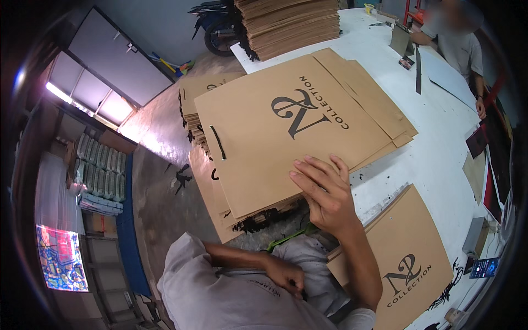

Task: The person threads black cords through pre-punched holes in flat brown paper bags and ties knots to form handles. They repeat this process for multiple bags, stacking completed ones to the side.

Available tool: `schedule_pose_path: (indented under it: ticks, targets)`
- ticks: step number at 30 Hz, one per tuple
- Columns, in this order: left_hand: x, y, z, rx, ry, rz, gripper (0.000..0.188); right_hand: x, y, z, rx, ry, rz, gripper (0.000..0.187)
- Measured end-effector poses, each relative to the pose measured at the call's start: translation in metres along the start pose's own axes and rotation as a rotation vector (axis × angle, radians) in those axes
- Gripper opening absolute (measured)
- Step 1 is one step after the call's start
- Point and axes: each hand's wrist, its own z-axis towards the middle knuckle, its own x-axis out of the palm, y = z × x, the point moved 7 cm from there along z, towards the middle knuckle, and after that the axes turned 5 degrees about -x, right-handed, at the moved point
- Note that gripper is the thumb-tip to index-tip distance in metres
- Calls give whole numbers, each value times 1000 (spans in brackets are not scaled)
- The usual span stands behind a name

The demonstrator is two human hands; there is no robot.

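Note:
A flat brown paper bag (247, 110) with dark print and a black cord handle lies uppermost on other flat bags, over the near left edge of the table. My right hand (328, 195) grips its near edge, fingers spread over the top face and thumb out of sight beneath. Low in front of my body, my left hand (287, 276) is curled closed; what it holds, if anything, is hidden. More flat brown bags (404, 242) lie at the near right, beside my right forearm. Black cord handles (269, 217) bunch below the upper pile.
A tall stack of brown bags (289, 25) stands at the table's far end. Across the white table (396, 159) a person (465, 49) works at the far right. A phone (485, 268) lies at the right edge. Shelving with packed bundles (102, 168) stands left, beyond the floor.

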Motion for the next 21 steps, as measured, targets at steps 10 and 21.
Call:
schedule_pose_path:
  ticks: [10,21]
  targets:
    - [-45,-16,20,40,-137,-41,29,-90,80,-63,58,43,-244,46]
    - [-149,-23,63,103,-634,68,7,-369,100,-597,1547,-316,-1303,34]
